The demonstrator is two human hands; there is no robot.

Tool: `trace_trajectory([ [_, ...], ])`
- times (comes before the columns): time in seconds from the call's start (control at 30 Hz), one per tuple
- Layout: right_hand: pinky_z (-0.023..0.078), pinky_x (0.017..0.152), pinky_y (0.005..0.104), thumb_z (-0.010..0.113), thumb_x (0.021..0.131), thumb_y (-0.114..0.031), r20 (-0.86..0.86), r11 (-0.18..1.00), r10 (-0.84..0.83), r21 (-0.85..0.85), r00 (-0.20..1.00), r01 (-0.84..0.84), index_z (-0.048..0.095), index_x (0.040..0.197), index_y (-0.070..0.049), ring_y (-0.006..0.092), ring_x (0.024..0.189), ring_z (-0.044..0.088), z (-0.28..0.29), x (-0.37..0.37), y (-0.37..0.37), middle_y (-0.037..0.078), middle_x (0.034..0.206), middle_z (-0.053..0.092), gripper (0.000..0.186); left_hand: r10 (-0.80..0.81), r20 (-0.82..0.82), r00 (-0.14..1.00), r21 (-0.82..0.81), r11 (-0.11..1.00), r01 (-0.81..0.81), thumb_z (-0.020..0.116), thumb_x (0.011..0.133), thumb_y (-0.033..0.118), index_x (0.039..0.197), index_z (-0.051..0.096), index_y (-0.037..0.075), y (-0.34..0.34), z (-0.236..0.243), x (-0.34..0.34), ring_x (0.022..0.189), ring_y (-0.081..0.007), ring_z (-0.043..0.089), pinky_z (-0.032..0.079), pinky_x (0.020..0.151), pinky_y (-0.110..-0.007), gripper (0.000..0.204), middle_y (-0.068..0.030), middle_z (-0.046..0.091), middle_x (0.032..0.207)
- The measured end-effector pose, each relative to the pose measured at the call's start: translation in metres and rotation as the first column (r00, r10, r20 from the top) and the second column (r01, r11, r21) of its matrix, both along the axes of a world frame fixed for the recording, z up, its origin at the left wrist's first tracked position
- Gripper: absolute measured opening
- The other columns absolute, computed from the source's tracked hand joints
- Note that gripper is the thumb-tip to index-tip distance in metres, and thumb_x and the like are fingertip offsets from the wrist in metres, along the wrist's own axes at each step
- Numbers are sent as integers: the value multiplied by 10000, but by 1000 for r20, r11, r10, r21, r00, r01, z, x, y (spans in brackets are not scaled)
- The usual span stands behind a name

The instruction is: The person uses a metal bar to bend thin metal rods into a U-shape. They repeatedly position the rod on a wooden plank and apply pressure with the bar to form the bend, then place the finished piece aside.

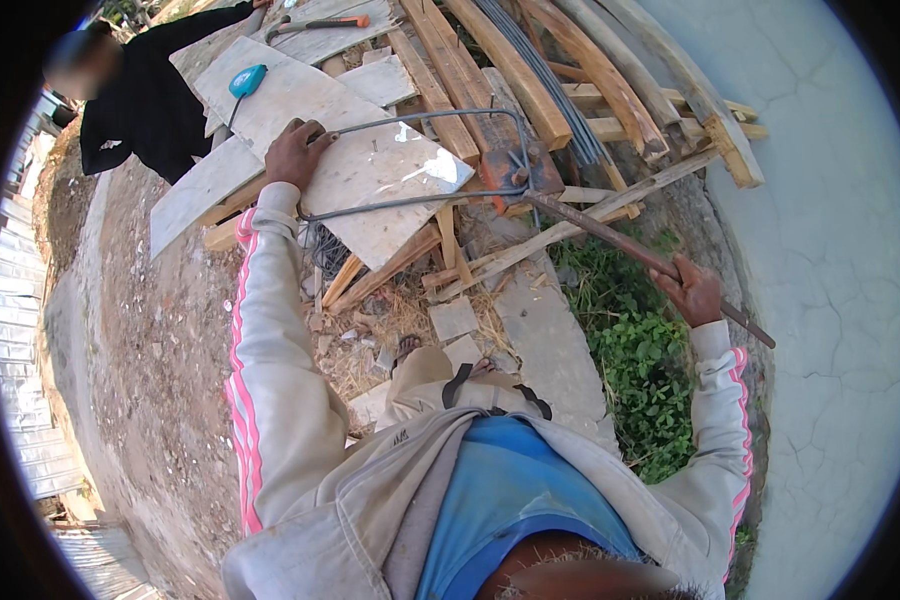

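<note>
A thin steel rod bent into a long rectangular frame [410, 203] lies across a pale, stained board [260, 95]. At the frame's left end my left hand [298, 153] is closed on it; the fingers partly hide that side. Its right end sits at a rusty orange metal bending plate [545, 172] fixed on a timber beam. My right hand [692, 290] is wrapped round a long rusty steel bar [610, 236]. The bar slants from the plate down to the right, its far end meeting the frame's near right corner.
A teal tape measure [248, 80] and a hammer [320, 25] lie on boards at the back left. Timber beams [515, 70] and a bundle of steel rods [540, 70] stretch behind the plate. A person in black [160, 90] is at upper left. Green plants [635, 350] grow beside a pale wall [820, 250].
</note>
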State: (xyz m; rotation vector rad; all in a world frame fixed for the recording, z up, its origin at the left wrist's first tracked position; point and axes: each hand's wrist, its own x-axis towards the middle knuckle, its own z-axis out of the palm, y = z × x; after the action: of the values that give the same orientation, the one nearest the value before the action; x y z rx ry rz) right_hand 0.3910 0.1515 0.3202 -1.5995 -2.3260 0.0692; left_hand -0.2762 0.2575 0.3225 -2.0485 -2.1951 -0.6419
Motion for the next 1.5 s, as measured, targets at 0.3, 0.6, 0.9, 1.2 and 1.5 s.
trace_trajectory([
  [0.3, 467, 535, 483, 768, 876, -438, -25, 995, -63, 79, 998, 65, 562, 776, -92, 388, 604, 629, -9, -10, -24, 163, 646, 594, 415, 14, -3, 1000, -6, 1000, -14, 676, 934, 469, 1032, 740, 125, 0, 1, 1, 938, -330, 685, 523, 827, -441, 364, -111, 679, 1040],
  [0.6, 509, 638, 489, 751, 845, -562, 41, 927, -217, -305, 975, 219, 675, 864, -49, 392, 666, 668, 11, 41, -36, 189, 677, 639, 518, -7, 31, 1000, -17, 1000, 8, 695, 913, 470, 1024, 752, 139, 1, 3, -4, 945, -328, 685, 528, 834, -446, 353, -104, 689, 1040],
  [0.9, 530, 679, 519, 758, 807, -413, 272, 801, -576, 4, 771, 598, 744, 802, -93, 420, 741, 685, -14, 109, -117, 200, 767, 696, 321, -87, 42, 995, 68, 994, 84, 734, 873, 438, 951, 783, 99, 6, 1, -7, 957, -321, 672, 518, 876, -440, 351, -117, 718, 974],
  [1.2, 536, 704, 522, 743, 822, -377, 220, 523, -839, 74, 498, 849, 764, 860, -101, 430, 789, 679, -35, -68, -293, 210, 822, 702, 280, -161, -51, 986, 171, 971, 168, 731, 883, 406, 937, 758, 112, 10, -9, -11, 980, -315, 638, 451, 943, -469, 300, -108, 697, 979],
  [1.5, 543, 729, 531, 749, 834, -365, 210, 188, -963, 79, 168, 979, 755, 852, -66, 446, 810, 690, -17, -265, -346, 219, 801, 707, 300, -264, -19, 964, 253, 932, 260, 727, 885, 349, 1010, 673, 91, 9, -16, -15, 998, -336, 619, 438, 935, -493, 292, -121, 661, 1010],
])
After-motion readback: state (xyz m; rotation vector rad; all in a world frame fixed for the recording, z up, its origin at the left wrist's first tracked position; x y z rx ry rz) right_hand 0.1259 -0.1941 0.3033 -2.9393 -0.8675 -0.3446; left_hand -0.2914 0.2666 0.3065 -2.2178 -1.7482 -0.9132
